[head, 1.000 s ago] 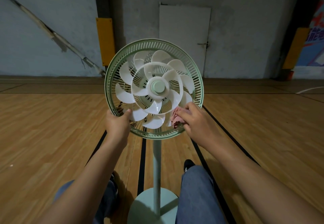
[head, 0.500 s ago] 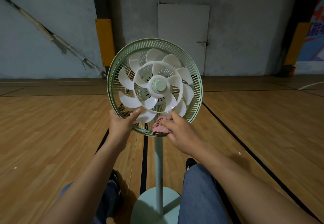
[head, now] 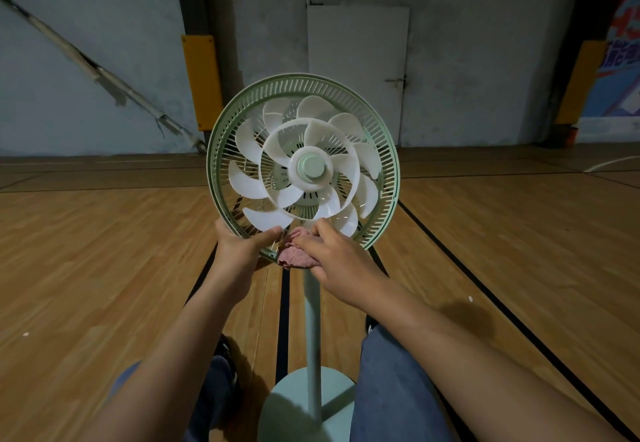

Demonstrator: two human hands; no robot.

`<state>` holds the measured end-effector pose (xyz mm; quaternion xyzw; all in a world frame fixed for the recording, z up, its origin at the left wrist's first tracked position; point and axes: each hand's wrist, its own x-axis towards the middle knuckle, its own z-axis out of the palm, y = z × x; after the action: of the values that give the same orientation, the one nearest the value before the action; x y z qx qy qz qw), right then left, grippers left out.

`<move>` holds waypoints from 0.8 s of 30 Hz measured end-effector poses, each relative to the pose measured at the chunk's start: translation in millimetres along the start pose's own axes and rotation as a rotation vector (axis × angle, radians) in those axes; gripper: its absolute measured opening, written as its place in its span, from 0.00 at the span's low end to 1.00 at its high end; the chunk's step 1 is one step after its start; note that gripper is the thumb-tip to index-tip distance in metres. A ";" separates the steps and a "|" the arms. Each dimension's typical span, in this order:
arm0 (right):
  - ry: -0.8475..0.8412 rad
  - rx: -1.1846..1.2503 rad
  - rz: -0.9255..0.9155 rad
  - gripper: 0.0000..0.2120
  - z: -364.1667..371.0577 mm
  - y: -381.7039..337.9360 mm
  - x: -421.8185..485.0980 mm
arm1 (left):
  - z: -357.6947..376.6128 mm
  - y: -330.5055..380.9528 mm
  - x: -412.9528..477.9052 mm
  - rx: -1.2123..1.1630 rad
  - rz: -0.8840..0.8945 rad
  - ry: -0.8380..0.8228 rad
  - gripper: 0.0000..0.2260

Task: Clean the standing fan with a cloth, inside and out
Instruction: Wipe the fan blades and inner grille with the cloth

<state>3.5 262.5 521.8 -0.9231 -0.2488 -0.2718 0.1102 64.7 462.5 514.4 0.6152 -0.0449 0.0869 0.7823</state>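
Now, moment: wiping along the bottom arc of the green grille ring, front guard off, blades exposed.
Fan: standing fan (head: 303,168) upright on a wooden floor (head: 104,268), head facing the camera, pole (head: 311,330) dropping to a round base (head: 304,407) between the person's knees.
Cloth: pink cloth (head: 294,254) bunched at the lowest point of the grille ring (head: 389,150), just above the pole, pressed against the rim.
Right hand: right hand (head: 341,261) curled over the cloth, fingers bent and pinning it to the ring, index finger reaching up toward the lowest white blade (head: 266,218).
Left hand: left hand (head: 240,246) clamped on the ring just left of the cloth, thumb hooked over the front edge and lying under a blade tip; other fingers hidden behind the rim.
Stage (judged): inside rim under way; blades, hub (head: 310,168) and outer back of the grille probably not yet finished.
Risk, blade: blades free to spin; a nudge from the cloth or finger likely to swing a tip onto the left thumb.
Risk, snag: loose folds of cloth close to the thin ribs; a hard pull likely to catch and bend one.
Risk, tipping: sideways pressure high on a slim pole; a slackened left grip likely to rock the head or shift the base.
Risk, missed dirt: cloth bunched thick, so probably poor reach into the slots between ribs.
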 end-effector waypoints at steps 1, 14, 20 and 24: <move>0.000 -0.004 -0.004 0.23 0.5 -1.8 1.1 | -0.1 -1.3 -0.9 0.000 0.006 -0.004 0.34; 0.153 -0.039 0.084 0.25 -14.8 9.2 -3.0 | -4.7 -2.5 -4.1 -0.066 0.010 0.011 0.27; 0.168 0.022 0.092 0.24 -7.5 -6.7 7.3 | 5.6 -5.4 -2.3 -0.045 0.023 0.043 0.27; 0.158 0.001 0.059 0.23 -2.7 -13.8 13.9 | 3.8 -4.6 -1.3 -0.041 0.028 0.052 0.27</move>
<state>5.3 278.9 532.7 -0.9056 -0.2122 -0.3405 0.1379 64.4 457.6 510.6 0.5957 -0.0348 0.1129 0.7945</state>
